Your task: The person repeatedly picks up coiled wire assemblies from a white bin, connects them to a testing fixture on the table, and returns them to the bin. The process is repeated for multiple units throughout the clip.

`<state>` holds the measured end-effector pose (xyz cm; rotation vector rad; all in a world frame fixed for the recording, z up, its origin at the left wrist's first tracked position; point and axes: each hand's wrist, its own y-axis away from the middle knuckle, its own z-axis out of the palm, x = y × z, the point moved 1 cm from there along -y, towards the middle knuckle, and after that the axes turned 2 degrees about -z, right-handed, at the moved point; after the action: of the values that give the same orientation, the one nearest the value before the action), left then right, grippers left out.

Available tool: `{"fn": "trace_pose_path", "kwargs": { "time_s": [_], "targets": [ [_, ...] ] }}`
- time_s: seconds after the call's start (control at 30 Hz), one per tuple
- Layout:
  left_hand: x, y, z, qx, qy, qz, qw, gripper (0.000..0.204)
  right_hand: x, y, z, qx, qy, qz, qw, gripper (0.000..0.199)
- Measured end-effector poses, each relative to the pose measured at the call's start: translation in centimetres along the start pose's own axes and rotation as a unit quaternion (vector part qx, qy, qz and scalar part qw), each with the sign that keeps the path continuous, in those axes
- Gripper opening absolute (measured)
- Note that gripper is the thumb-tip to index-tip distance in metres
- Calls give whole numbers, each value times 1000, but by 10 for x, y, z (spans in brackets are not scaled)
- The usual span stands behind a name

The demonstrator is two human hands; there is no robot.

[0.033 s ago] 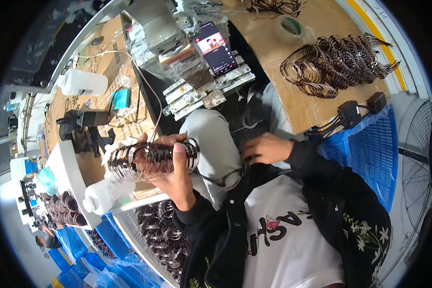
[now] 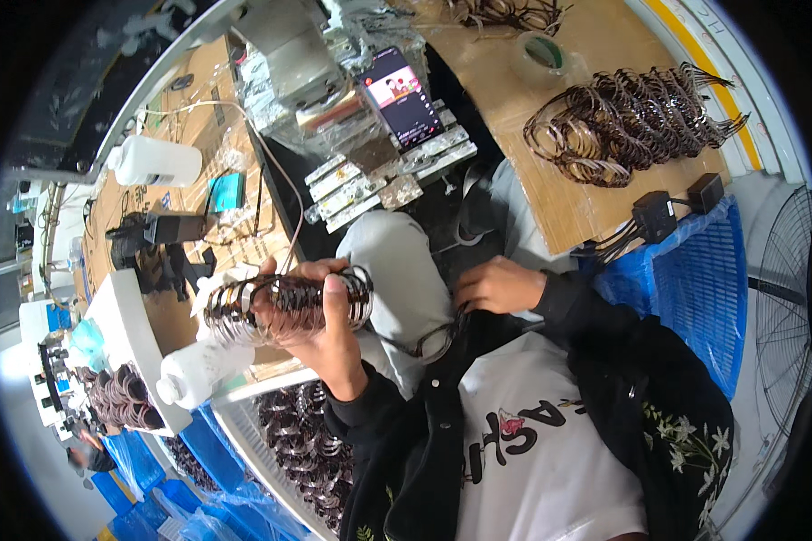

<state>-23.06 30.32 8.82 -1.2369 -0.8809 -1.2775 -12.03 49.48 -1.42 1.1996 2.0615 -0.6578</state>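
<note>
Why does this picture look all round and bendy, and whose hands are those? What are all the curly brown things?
The camera sits on a person's head and looks down, and its very wide lens bends everything into a circle. Both hands belong to that person. The left hand grips a bundle of brown wire loops stacked side by side. The right hand rests near the lap, touching one loose loop. On the cardboard-covered table lies a big pile of the same loops, plus a roll of tape. A phone stands propped up ahead, and white bottles stand to the left.
</note>
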Motion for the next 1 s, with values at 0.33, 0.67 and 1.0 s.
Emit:
{"fn": "trace_pose_path", "kwargs": {
  "time_s": [0.33, 0.67, 1.0],
  "targets": [
    [-2, -10, -21, 64, -72, 23, 995, 52, -34, -38, -30, 225, 89, -111, 964, 23],
    [-17, -10, -27, 84, -53, -22, 995, 52, -26, -65, -135, 442, -154, -115, 876, 5],
    [-36, -1, -1, -10, -107, 22, 994, 58, 54, -162, -112, 513, -354, -27, 782, 23]
  ]
}}
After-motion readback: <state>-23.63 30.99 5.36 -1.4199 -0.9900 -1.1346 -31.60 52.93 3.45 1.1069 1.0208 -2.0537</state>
